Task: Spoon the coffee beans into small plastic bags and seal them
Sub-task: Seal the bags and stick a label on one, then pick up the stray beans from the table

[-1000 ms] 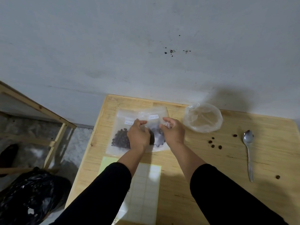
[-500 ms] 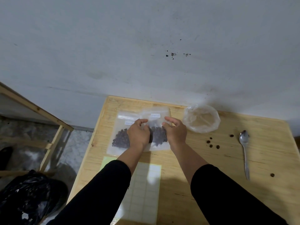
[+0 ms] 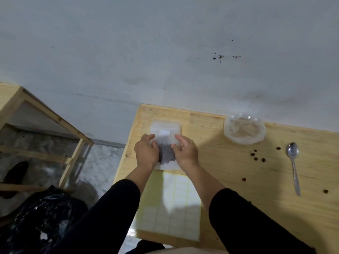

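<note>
Small clear bags of coffee beans (image 3: pixel 166 155) lie stacked near the far left of the wooden table (image 3: pixel 238 180); the top one carries a white label (image 3: pixel 164 132). My left hand (image 3: pixel 146 153) grips the stack's left side and my right hand (image 3: pixel 185 153) grips its right side, fingers curled over the edges. A metal spoon (image 3: pixel 294 167) lies alone at the right. A crumpled clear plastic bag (image 3: pixel 244 130), open like a bowl, sits at the back. Several loose beans (image 3: pixel 256 156) are scattered between it and the spoon.
A sheet of blank labels (image 3: pixel 170 204) lies in front of the stack, near the table's front edge. A grey wall rises right behind the table. To the left stand a wooden frame (image 3: pixel 73 129) and a black plastic sack (image 3: pixel 42 220) on the floor.
The two filled bags lay side by side before; my hands have drawn them together into one stack. The view has swung left.
</note>
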